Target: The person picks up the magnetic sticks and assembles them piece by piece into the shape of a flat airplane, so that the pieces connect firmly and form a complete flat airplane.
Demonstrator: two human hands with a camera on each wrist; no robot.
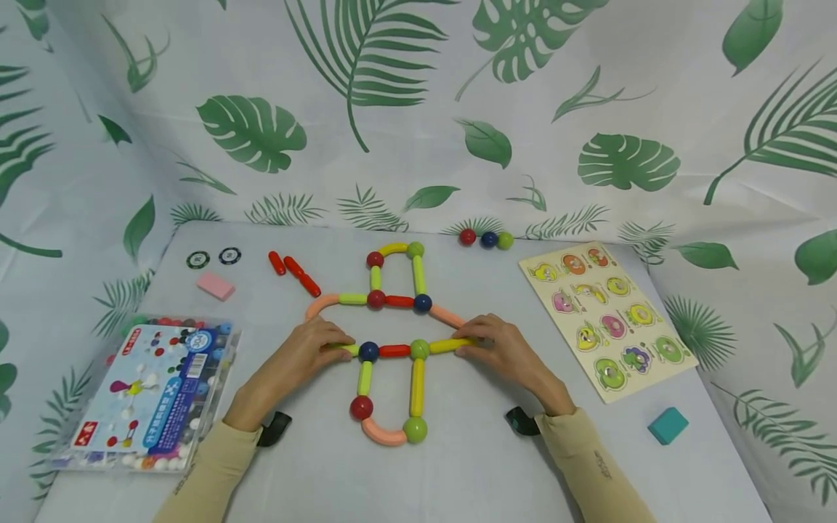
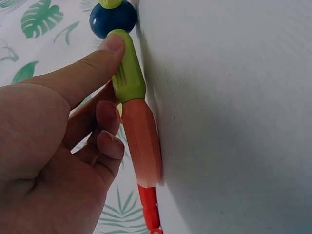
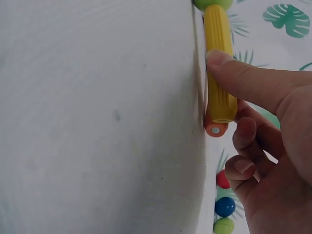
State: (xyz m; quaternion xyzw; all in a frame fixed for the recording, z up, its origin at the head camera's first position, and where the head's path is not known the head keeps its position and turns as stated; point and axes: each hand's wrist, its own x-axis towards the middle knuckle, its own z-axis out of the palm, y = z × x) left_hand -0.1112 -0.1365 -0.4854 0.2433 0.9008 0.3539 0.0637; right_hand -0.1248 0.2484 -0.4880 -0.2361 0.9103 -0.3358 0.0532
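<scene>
A flat figure of magnetic rods and balls (image 1: 392, 341) lies mid-table. My left hand (image 1: 335, 347) pinches the short green rod (image 2: 127, 68) at the left end of its cross row, thumb on top, just outside the blue ball (image 1: 369, 351). A salmon curved rod (image 2: 142, 141) lies right behind that green rod. My right hand (image 1: 469, 347) pinches the yellow rod (image 3: 219, 73) at the row's right end, which runs to a green ball (image 1: 419, 349). An orange rod end (image 3: 215, 127) sits behind the yellow rod.
A clear plastic box of pieces (image 1: 153, 388) stands at front left. Behind it are a pink block (image 1: 215, 285), two chips (image 1: 198, 259) and loose red rods (image 1: 294, 272). Three balls (image 1: 486, 239) lie at the back, a fruit puzzle board (image 1: 608, 319) and teal block (image 1: 668, 425) to the right.
</scene>
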